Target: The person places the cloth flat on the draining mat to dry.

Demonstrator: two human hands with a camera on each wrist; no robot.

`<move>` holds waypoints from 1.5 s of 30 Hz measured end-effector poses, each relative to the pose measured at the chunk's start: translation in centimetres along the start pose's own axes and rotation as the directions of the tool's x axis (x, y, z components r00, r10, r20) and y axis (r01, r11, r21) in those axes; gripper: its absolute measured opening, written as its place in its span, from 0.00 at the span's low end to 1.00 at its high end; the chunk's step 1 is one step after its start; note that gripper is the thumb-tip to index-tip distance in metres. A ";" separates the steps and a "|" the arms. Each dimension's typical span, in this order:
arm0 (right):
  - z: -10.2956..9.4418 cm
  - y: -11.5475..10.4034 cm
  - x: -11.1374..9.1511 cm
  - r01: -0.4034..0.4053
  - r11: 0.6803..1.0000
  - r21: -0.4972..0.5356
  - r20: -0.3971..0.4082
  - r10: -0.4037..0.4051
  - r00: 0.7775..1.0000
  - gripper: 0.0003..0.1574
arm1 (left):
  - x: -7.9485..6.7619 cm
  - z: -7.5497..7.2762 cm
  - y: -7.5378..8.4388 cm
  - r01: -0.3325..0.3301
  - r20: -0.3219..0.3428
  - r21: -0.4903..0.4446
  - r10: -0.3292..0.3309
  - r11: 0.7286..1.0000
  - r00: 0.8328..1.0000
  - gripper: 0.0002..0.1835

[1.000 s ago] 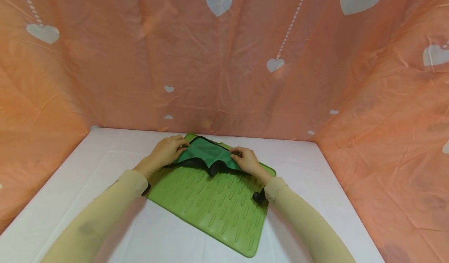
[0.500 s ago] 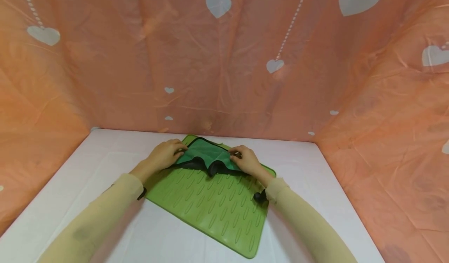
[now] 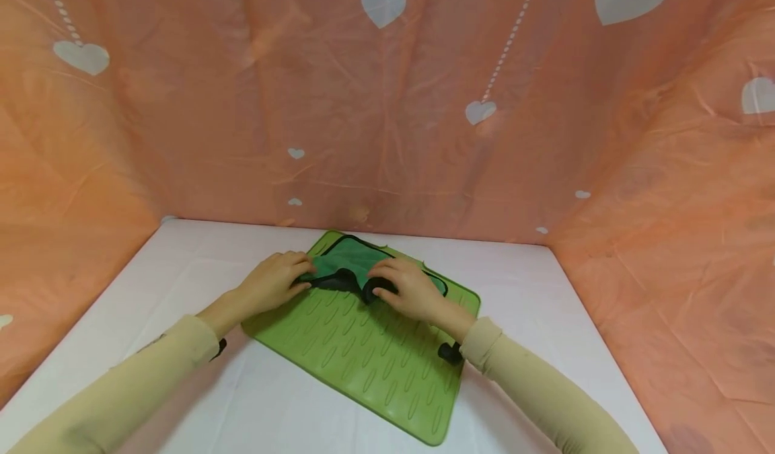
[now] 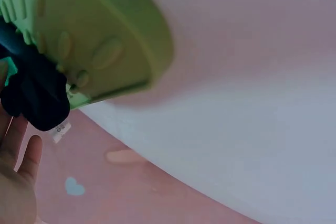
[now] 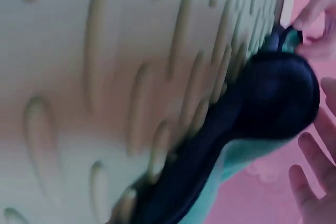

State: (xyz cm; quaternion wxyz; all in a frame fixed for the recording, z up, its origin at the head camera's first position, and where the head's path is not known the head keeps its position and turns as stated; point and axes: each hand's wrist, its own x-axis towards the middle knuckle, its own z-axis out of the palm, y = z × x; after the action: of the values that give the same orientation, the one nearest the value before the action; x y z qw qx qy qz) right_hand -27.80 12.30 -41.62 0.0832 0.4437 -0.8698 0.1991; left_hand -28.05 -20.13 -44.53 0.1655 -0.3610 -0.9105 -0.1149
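Observation:
A green cloth (image 3: 348, 253) with black edging and a dark underside lies over the far part of a ribbed green mat (image 3: 375, 366). Its near edge curls into a dark fold (image 5: 273, 95) at the middle. My left hand (image 3: 275, 280) pinches the cloth's left near edge between fingers and thumb. In the left wrist view, a small pale printed tag (image 4: 61, 131) hangs by the dark fabric. My right hand (image 3: 407, 287) is bent around the middle fold, its fingers above and thumb below. The right wrist view shows a gap between these loosely curved fingers (image 5: 312, 156) and the fold.
The mat lies askew on a white-covered table (image 3: 290, 413). Behind it rises an orange sheet (image 3: 387, 138) with white hearts, which also hangs at both sides. A black band (image 3: 220, 348) shows at the left wrist and a black piece (image 3: 450, 353) by the right cuff.
My right hand has let go of the cloth's right part and moved left to the middle fold. The cloth's right corner now shows on the mat. My left hand has shifted slightly left and nearer.

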 end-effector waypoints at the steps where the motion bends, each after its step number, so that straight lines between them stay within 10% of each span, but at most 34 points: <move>1: 0.1 -0.3 0.1 0.036 0.999 -0.040 0.007 -0.036 0.999 0.20 | -0.1 0.0 0.0 -0.006 0.003 0.008 0.006 1.000 1.000 0.15; 16: 1.8 -1.4 0.6 0.123 0.965 -0.233 0.054 -0.113 0.992 0.08 | -0.4 0.6 -0.1 -0.055 0.029 0.113 0.052 0.992 0.998 0.13; 35: -1.1 -0.7 -3.1 -0.025 0.999 0.041 -0.230 0.034 0.972 0.11 | -2.2 -2.2 0.4 0.117 -0.081 -0.068 -0.122 0.991 0.989 0.10; 45: -1.3 -2.0 -7.2 -0.047 0.982 0.182 -0.260 0.094 0.961 0.09 | -4.7 -3.7 1.6 0.020 -0.150 -0.109 -0.036 0.994 0.988 0.14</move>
State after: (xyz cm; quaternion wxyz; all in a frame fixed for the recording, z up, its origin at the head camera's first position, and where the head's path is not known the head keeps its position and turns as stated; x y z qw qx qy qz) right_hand -22.02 17.09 -42.21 0.1539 0.3867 -0.8453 0.3351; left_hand -22.86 -23.11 -42.85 0.2131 -0.3466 -0.8928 -0.1933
